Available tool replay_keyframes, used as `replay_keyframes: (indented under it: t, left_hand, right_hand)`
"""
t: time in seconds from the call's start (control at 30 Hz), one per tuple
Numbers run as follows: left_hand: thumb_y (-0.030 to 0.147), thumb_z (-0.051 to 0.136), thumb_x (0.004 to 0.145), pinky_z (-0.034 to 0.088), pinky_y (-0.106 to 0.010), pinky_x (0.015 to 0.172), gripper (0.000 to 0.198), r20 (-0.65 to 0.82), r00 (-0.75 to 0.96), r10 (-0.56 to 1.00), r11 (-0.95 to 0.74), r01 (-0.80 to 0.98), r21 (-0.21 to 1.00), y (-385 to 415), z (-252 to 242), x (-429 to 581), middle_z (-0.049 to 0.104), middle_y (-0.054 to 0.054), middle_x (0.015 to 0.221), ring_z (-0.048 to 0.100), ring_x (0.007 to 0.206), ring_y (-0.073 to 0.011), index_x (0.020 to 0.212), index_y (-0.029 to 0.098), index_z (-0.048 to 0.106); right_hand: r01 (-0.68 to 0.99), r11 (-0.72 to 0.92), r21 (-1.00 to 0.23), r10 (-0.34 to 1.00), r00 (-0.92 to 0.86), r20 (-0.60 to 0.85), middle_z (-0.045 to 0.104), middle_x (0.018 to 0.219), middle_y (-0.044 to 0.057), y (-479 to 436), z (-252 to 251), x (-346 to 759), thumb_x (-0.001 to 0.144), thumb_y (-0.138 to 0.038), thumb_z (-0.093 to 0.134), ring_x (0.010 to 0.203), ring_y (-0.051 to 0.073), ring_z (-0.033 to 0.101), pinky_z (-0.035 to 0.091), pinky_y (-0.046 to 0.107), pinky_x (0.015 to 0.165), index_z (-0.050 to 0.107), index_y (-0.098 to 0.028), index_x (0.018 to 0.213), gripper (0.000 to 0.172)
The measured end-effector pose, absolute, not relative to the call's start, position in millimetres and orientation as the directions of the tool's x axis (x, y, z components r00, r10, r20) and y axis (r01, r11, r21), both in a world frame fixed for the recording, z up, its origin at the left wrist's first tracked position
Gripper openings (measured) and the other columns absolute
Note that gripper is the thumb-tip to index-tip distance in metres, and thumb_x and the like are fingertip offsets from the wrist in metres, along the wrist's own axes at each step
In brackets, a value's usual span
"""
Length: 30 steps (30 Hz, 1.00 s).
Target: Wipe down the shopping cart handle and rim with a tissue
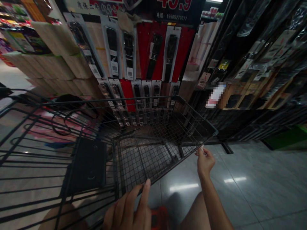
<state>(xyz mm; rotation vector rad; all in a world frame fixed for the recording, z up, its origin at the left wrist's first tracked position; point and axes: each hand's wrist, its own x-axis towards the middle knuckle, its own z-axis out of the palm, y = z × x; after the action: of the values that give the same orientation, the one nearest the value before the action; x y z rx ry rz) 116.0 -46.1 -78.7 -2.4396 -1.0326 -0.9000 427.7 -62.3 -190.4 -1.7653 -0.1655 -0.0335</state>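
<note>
Display wall (157,57): packaged goods hang in rows behind the work area. Tiled floor (263,172): pale, with light reflected on it. Wire shopping cart (177,163): stands across the front of the display, its wire mesh visible through the basket; a dark panel (91,163) sits on its left-hand side. Orange-red object (160,217): between the person's legs, mostly hidden, nature not established.

Left hand (129,207): at the near end of the cart's rim, index finger extended and the others bent; palm hidden, so whether it grips anything, or the fingertip touches the rail, cannot be told. Right hand (205,161): closed in a narrow pinch on a white scrap (201,149), located at the rim near the far right corner.

Progress: work at the rim is judged under way, the scrap being in hand and not set down. No completed portion can be certified; how much rail remains cannot be determined from this view
</note>
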Motion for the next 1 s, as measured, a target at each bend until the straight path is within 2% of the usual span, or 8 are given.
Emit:
replay_keyframes:
  t: [0.17, 0.3, 0.4, 0.6, 0.8, 0.9, 1.0]
  left_hand:
    - [0.018, 0.056, 0.078, 0.036, -0.036, 0.086, 0.042, 0.599, 0.592, 0.539, -0.733, 0.681, -0.012, -51, -68, 129, 0.065, -0.008, 0.104, 0.056, 0.095, -0.0197, 0.12, 0.021, 0.056]
    - [0.014, 0.047, 0.081, 0.035, -0.036, 0.091, 0.042, 0.562, 0.611, 0.558, -0.787, 0.603, 0.127, -54, -60, 151, 0.061, -0.011, 0.112, 0.052, 0.106, -0.0215, 0.122, 0.015, 0.052]
    - [0.011, 0.043, 0.081, 0.035, -0.037, 0.093, 0.046, 0.556, 0.629, 0.543, -0.814, 0.558, 0.163, -55, -58, 168, 0.059, -0.013, 0.117, 0.049, 0.111, -0.0217, 0.127, 0.011, 0.045]
    - [0.015, 0.045, 0.082, 0.038, -0.038, 0.086, 0.04, 0.531, 0.644, 0.551, -0.793, 0.601, 0.094, -53, -59, 187, 0.062, -0.013, 0.11, 0.054, 0.098, -0.022, 0.121, 0.009, 0.049]
    - [0.015, 0.05, 0.08, 0.035, -0.036, 0.084, 0.046, 0.549, 0.658, 0.516, -0.779, 0.626, -0.018, -49, -68, 187, 0.063, -0.011, 0.107, 0.055, 0.095, -0.0205, 0.127, 0.013, 0.048]
    - [0.014, 0.053, 0.078, 0.035, -0.036, 0.084, 0.051, 0.547, 0.677, 0.494, -0.779, 0.623, -0.068, -47, -74, 185, 0.063, -0.011, 0.108, 0.055, 0.095, -0.0211, 0.128, 0.013, 0.048]
    - [0.012, 0.053, 0.076, 0.034, -0.036, 0.083, 0.053, 0.577, 0.678, 0.456, -0.776, 0.62, -0.115, -45, -78, 183, 0.064, -0.01, 0.107, 0.055, 0.092, -0.0207, 0.128, 0.013, 0.048]
  right_hand:
    - [0.133, -0.218, -0.967, 0.124, 0.986, 0.108, 0.065, 0.066, 0.007, -65, -191, 384, 0.065, -0.057, 0.063, 0.062, 0.019, 0.059, 0.047, 0.031, 0.063, 0.065, -0.01, 0.083, 0.051]
    - [0.136, -0.181, -0.974, 0.169, 0.98, 0.105, 0.065, 0.072, 0.007, -65, -193, 349, 0.069, -0.049, 0.061, 0.07, 0.019, 0.058, 0.046, 0.031, 0.069, 0.064, -0.011, 0.081, 0.04]
    - [0.121, -0.143, -0.982, 0.185, 0.978, 0.094, 0.064, 0.076, 0.007, -65, -193, 324, 0.071, -0.044, 0.06, 0.074, 0.019, 0.058, 0.046, 0.031, 0.072, 0.063, -0.013, 0.079, 0.032]
    - [0.015, -0.089, -0.996, 0.242, 0.97, -0.007, 0.062, 0.084, 0.006, -65, -193, 269, 0.077, -0.035, 0.055, 0.081, 0.018, 0.056, 0.044, 0.032, 0.077, 0.06, -0.016, 0.082, 0.02]
    - [-0.013, 0.002, -1.0, 0.406, 0.914, -0.011, 0.062, 0.082, 0.003, -75, -184, 234, 0.077, -0.026, 0.055, 0.08, 0.017, 0.057, 0.046, 0.031, 0.077, 0.062, -0.019, 0.076, 0.01]
    - [0.019, -0.033, -0.999, 0.315, 0.949, 0.008, 0.062, 0.081, 0.004, -77, -180, 254, 0.077, -0.03, 0.057, 0.078, 0.017, 0.057, 0.046, 0.03, 0.074, 0.064, -0.017, 0.077, 0.015]
    - [0.021, -0.09, -0.996, 0.076, 0.997, 0.014, 0.063, 0.08, 0.005, -69, -178, 294, 0.078, -0.039, 0.057, 0.075, 0.016, 0.056, 0.045, 0.03, 0.072, 0.064, -0.015, 0.082, 0.025]
